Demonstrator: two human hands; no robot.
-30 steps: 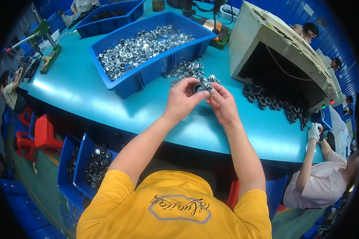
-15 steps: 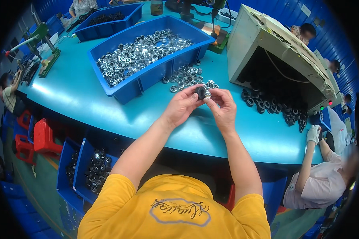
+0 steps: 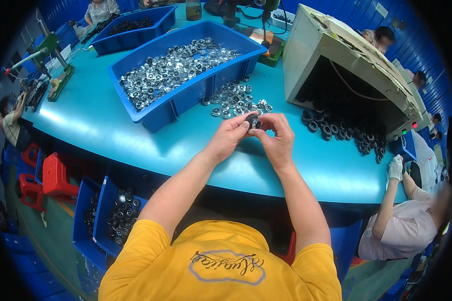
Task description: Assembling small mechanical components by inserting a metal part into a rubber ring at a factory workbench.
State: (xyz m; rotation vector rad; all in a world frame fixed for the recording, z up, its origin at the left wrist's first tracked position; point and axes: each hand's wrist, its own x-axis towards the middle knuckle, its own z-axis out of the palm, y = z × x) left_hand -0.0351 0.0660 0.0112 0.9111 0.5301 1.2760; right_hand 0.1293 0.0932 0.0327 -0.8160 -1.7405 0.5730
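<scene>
Over the near middle of the blue-green table, my left hand (image 3: 227,137) is closed on a black rubber ring (image 3: 251,119). My right hand (image 3: 277,139) pinches a small shiny metal hub (image 3: 256,124) against it. Ring and hub touch; the fingers partly cover both, so how deep the hub sits inside the ring cannot be seen. Just beyond my fingers lies a loose pile of silver hubs (image 3: 231,99). To the right, black rings (image 3: 331,128) spill out of a cream metal box (image 3: 306,55).
A big blue bin (image 3: 158,108) of silver hubs stands at the left, a second blue bin (image 3: 98,46) behind it. A green hand press (image 3: 60,83) is at far left. Below the table edge are bins of assembled parts (image 3: 123,213) and red stools (image 3: 58,175). A gloved co-worker (image 3: 399,220) sits at right.
The metal hub, earlier held beside the black ring, is now pressed against it. Both hands have drawn slightly closer together, and the ring has turned.
</scene>
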